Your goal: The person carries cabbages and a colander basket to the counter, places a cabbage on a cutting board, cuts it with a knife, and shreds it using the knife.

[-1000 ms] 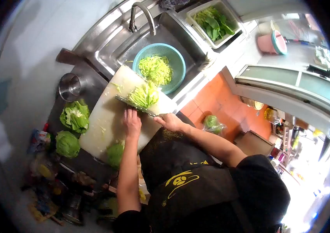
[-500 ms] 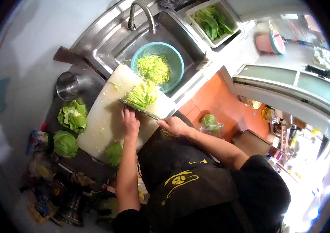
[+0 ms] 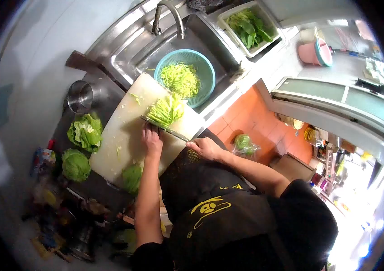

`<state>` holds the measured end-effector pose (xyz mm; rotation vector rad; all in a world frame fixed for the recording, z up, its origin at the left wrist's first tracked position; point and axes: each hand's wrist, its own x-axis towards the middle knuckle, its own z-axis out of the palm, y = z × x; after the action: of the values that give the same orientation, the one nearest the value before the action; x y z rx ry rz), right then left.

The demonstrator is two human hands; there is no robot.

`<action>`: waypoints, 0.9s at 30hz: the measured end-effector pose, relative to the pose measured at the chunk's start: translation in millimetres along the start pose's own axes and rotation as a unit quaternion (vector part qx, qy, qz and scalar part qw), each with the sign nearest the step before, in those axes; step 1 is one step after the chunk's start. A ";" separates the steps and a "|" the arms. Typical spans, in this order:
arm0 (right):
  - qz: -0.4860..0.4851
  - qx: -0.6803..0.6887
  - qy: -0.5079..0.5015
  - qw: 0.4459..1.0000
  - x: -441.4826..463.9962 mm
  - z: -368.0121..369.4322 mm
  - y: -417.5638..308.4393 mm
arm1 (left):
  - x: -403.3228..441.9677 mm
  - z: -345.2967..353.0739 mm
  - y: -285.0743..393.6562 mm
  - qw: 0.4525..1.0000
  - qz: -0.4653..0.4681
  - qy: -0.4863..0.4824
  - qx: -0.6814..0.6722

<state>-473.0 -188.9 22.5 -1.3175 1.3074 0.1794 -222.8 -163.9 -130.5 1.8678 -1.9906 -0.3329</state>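
Observation:
My right hand (image 3: 204, 148) grips the handle of a kitchen knife (image 3: 169, 130), whose blade slants across a white cutting board (image 3: 115, 131). My left hand (image 3: 152, 137) is on the near side of the blade, its fingers bent and close together; what they hold, if anything, is hidden. Along the blade's far side lies a pile of shredded light-green cabbage (image 3: 166, 109). More shreds (image 3: 180, 79) fill part of a blue colander (image 3: 207, 92) just beyond the board. A green cabbage piece (image 3: 132, 177) sits on the board's near end, partly covered by my left forearm.
The colander sits in a steel sink (image 3: 196, 34) under a faucet (image 3: 170, 11). Left of the board are a metal bowl (image 3: 80, 96), a cut cabbage (image 3: 85, 132) and a whole cabbage (image 3: 75, 165). A white bin of leafy greens (image 3: 226, 20) stands at the back right.
The view has shifted slightly. The knife and both hands stay in nearly the same place at the cabbage pile.

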 end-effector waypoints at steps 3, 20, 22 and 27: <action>-0.047 -0.008 0.036 0.998 38.4 21.4 20.1 | 5.9 -13.6 10.4 0.999 -0.012 -0.031 -0.029; -0.034 -0.036 0.010 0.999 -5.8 2.6 8.8 | -9.6 2.1 -4.3 0.999 0.003 -0.001 -0.035; -0.037 -0.044 0.015 0.998 8.5 7.2 8.9 | -2.9 -5.8 -1.0 0.999 -0.004 -0.018 -0.044; -0.052 0.025 0.028 0.998 56.7 17.4 16.0 | 13.2 -19.1 7.0 0.998 -0.008 -0.039 -0.049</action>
<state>-454.4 -201.1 -34.8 -1.3536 1.2787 0.0374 -221.3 -174.6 -108.7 1.8367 -1.9740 -0.5055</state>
